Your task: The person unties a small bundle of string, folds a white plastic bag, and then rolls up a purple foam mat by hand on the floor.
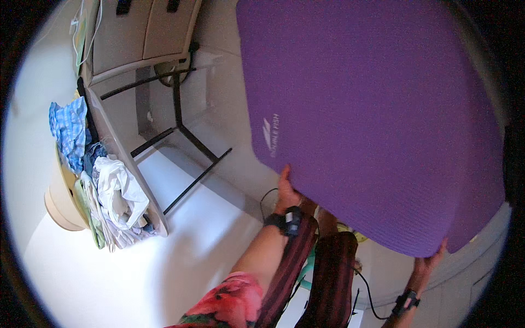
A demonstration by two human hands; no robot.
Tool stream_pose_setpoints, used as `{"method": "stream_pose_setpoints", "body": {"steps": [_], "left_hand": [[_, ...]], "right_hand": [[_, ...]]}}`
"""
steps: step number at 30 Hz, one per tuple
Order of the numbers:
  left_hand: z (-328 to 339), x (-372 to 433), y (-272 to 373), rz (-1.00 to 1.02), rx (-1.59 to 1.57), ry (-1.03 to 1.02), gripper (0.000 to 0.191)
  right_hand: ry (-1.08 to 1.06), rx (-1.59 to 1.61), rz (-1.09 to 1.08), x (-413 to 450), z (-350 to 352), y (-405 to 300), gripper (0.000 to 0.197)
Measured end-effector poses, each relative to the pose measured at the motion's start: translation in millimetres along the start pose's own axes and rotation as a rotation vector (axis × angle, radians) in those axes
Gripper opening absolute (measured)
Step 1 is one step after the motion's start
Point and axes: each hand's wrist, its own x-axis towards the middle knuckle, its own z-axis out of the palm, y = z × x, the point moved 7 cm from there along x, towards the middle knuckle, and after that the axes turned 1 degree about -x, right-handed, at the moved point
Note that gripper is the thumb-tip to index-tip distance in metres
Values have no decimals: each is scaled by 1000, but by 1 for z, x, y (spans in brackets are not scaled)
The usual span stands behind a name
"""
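Note:
A large purple exercise mat with a ribbed surface fills the upper right of the view, raised in front of me. It bears a pale logo with writing near its left edge. My left hand grips the mat's lower left edge, the thumb lying on the near face. At the lower right corner my right hand holds the mat's rim, its fingers partly hidden behind it. Both wrists carry black straps with small devices. Below the mat show my legs in dark red striped trousers.
To the left stands a table with black metal legs. Folded clothes, a blue checked cloth and a beige hat lie on it. A beige panelled piece adjoins it. A black cable hangs near my legs.

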Motion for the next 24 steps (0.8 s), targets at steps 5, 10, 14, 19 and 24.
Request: {"method": "stream_pose_setpoints", "body": {"steps": [5,10,14,19,24], "left_hand": [[-30,-7,74,98,-41,60,50],[-50,-14,132,187,37,53,49],[-59,-20,211,266,217,55,52],[-77,-18,252,384,367,181,46],[-62,-22,251,413,427,87,45]], "right_hand": [[-91,287,358,26,29,82,39],[-227,-483,-278,21,37,103,51],[-36,492,357,44,47,171,52],[170,621,413,60,6,211,45],[306,596,237,52,-46,180,19]]}}
